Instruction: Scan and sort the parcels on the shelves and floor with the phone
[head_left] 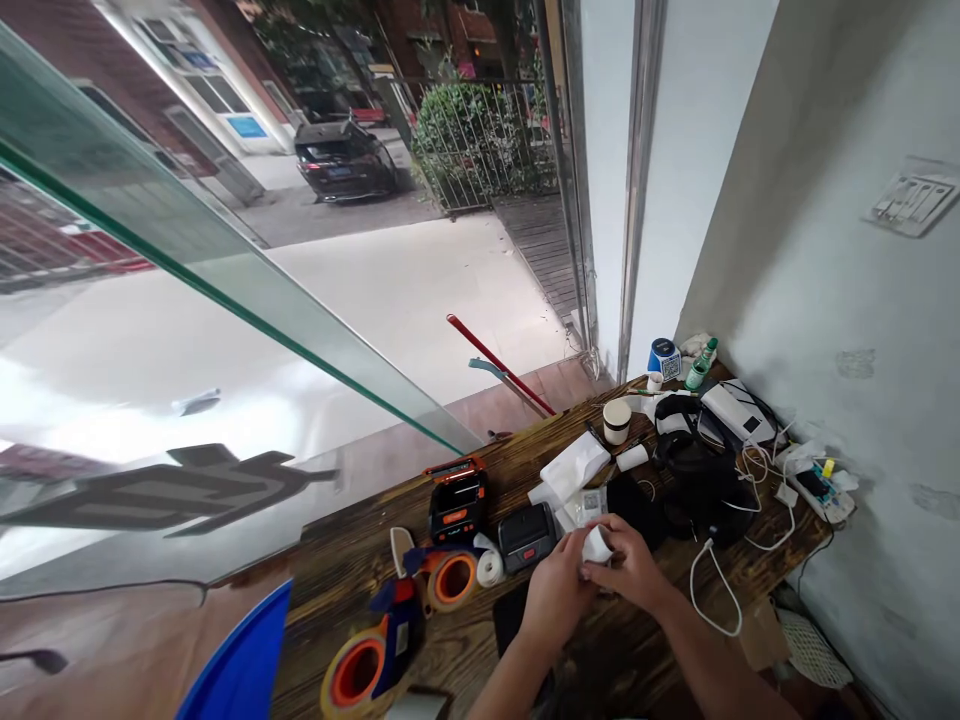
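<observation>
Both of my hands meet over the wooden table [469, 640], around a small white roll [598, 545] that looks like label paper. My left hand [561, 590] grips it from the left, its fingers curled. From the right, my right hand [626, 565] closes its thumb and fingers on the same roll. Just left of my hands is a black portable printer [527, 537] with a red mark. Beyond them lie white papers [575, 468] and a clear packet with a printed code [591, 506]. A black cloth-like item [632, 510] lies close by.
To the left are tape dispensers [356, 672], another white roll [490, 568] and a black-orange device [457, 510]. A white jar [616, 421], a headset-like black bundle [694, 470], a green bottle [701, 365] and cables [712, 600] occupy the right. A glass panel [300, 320] rises beyond the table.
</observation>
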